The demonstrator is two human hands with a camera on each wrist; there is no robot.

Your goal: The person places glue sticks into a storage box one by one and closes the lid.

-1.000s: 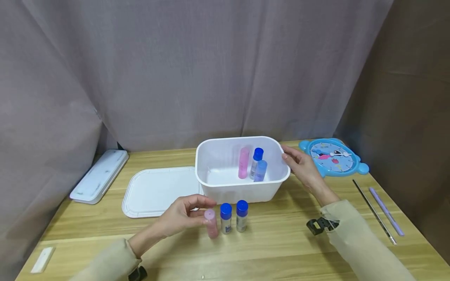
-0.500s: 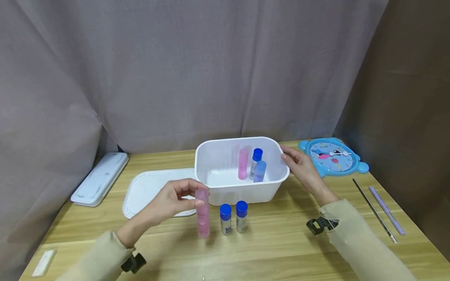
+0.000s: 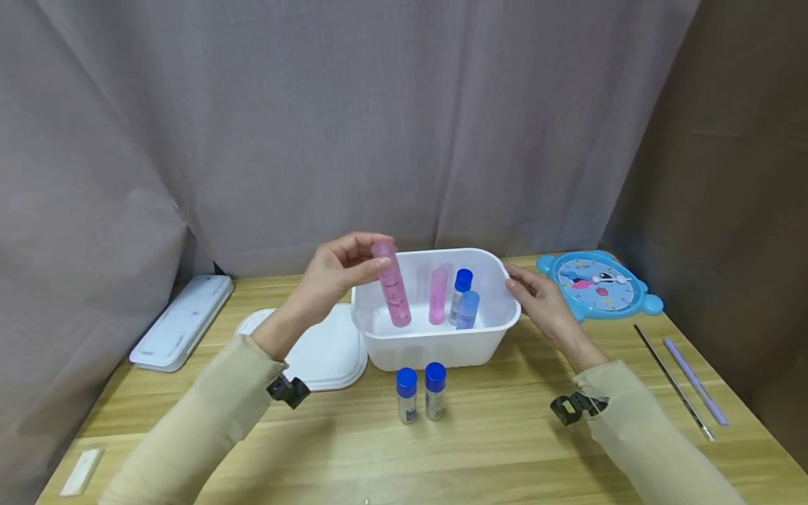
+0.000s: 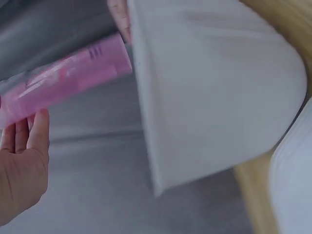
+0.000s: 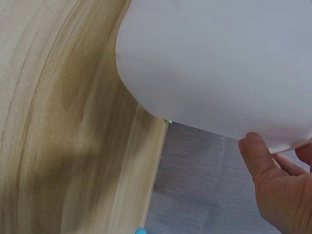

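My left hand (image 3: pixel 333 277) holds a translucent pink glue stick (image 3: pixel 394 291) near its top, between thumb and fingers. The stick leans, its lower end over the left part of the white plastic bin (image 3: pixel 435 348). In the left wrist view the glue stick (image 4: pixel 68 78) lies close to the bin's rim. My right hand (image 3: pixel 539 298) grips the bin's right rim, thumb on top. Inside the bin stand another pink stick (image 3: pixel 438 296), a blue-capped one (image 3: pixel 461 294) and a light blue one (image 3: pixel 468 310). Two blue-capped glue sticks (image 3: pixel 407 395) stand on the table in front.
A white lid (image 3: pixel 325 351) lies left of the bin, partly behind my left arm. A white case (image 3: pixel 183 321) is farther left, a small white block (image 3: pixel 82 472) at the front left. On the right lie a blue toy clock (image 3: pixel 596 284), a pencil (image 3: pixel 674 382) and a purple pen (image 3: pixel 694 379).
My left hand has lifted the pink glue stick from beside the blue-capped ones and carried it up and away to the bin, where it is now tilted. The right hand stays on the rim.
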